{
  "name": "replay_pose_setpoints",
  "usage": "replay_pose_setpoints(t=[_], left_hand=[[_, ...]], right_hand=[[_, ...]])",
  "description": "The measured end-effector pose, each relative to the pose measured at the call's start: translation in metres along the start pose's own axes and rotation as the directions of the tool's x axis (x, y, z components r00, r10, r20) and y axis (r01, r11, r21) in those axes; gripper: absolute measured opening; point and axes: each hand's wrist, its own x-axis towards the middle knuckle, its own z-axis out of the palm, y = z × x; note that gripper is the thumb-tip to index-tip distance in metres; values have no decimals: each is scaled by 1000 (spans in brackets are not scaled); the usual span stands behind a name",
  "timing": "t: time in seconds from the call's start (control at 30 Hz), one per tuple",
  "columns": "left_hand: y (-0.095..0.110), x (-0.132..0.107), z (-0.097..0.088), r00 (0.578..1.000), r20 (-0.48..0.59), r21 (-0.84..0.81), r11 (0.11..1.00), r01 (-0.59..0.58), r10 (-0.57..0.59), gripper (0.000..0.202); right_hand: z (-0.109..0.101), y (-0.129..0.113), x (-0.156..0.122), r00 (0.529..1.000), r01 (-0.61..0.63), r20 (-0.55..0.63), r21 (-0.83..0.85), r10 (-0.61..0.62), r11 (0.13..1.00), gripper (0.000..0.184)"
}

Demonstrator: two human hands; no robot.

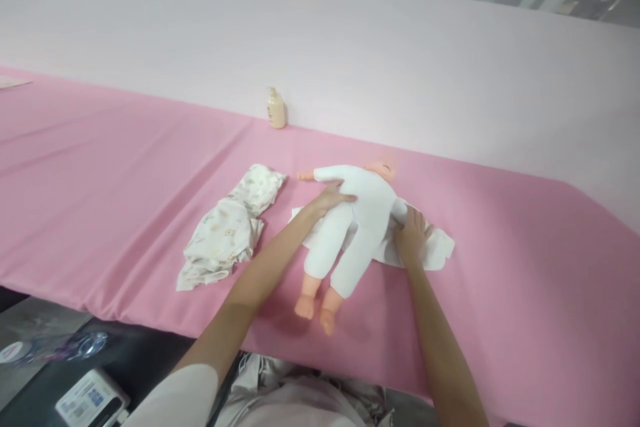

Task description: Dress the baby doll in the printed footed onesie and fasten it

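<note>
A baby doll in a white bodysuit lies on the pink cloth, head pointing away from me, bare feet toward the near edge. Under it lies a white nappy or cloth, spread out to both sides. My left hand rests on the doll's left side at the waist, fingers laid over the body. My right hand presses on the white cloth beside the doll's right hip, fingers curled down onto it.
A crumpled patterned garment lies left of the doll. A small cream pump bottle stands at the back by the pale wall. The pink table cover ends at a near edge; a packet lies below left.
</note>
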Motion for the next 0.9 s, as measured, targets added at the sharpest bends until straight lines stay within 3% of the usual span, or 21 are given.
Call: replay_pose_setpoints(t=[0.1, 0.27, 0.4, 0.5, 0.7, 0.9], left_hand=[[11, 12, -24, 996, 36, -139, 986, 88, -84, 76], [22, 23, -75, 999, 42, -258, 966, 3, 8, 69], [10, 30, -112, 1000, -7, -293, 956, -2, 0, 68], [-7, 37, -132, 995, -57, -305, 950, 63, -84, 66], [-37, 52, -162, 967, -115, -316, 931, 183, -229, 61], [-54, 56, -169, 950, -119, -255, 934, 251, -288, 74]], right_hand=[[-3, 13, 3, 990, -142, 31, 42, 140, 989, 54], [-2, 47, 8, 991, -103, 98, 111, 92, 989, 53], [-1, 63, 10, 992, -126, 37, 109, 122, 986, 51], [-2, 64, 10, 991, -131, 22, 108, 129, 986, 51], [-4, 61, 9, 991, -130, 26, 142, 128, 981, 51], [-6, 59, 10, 988, -157, 21, 176, 156, 972, 50]])
